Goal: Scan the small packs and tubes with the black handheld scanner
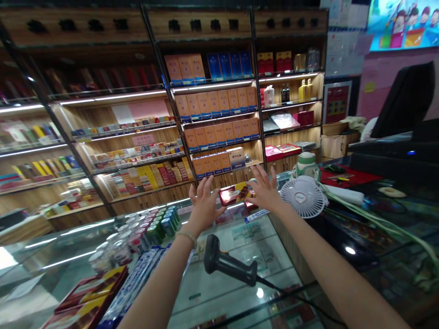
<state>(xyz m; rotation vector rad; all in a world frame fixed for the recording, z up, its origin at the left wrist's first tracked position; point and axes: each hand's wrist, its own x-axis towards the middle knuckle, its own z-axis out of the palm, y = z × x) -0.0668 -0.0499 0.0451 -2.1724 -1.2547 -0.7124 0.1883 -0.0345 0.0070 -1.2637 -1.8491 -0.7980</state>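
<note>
My left hand [204, 205], with a bracelet at the wrist, reaches over the glass counter, its fingers spread. Opposite it, my right hand [265, 189] also has its fingers apart. Between them is a chocolate pack [230, 195] with a red and yellow wrapper, close to the fingertips of both hands; whether they touch it I cannot tell. Just behind the right fingertips, a blue-and-white wrapped stick pack [256, 215] lies on the glass. Nearer me, below both hands, a black barcode scanner [231, 265] rests on the counter, its cable running to the right.
Rows of cans [137, 235], blue-white stick packs [137, 283] and chocolate boxes [92, 292] stand left on the glass counter [206, 297]. At right are a white fan [303, 197], a green-white bottle [306, 165] and a monitor [403, 100]. Stocked shelves [219, 114] line the wall.
</note>
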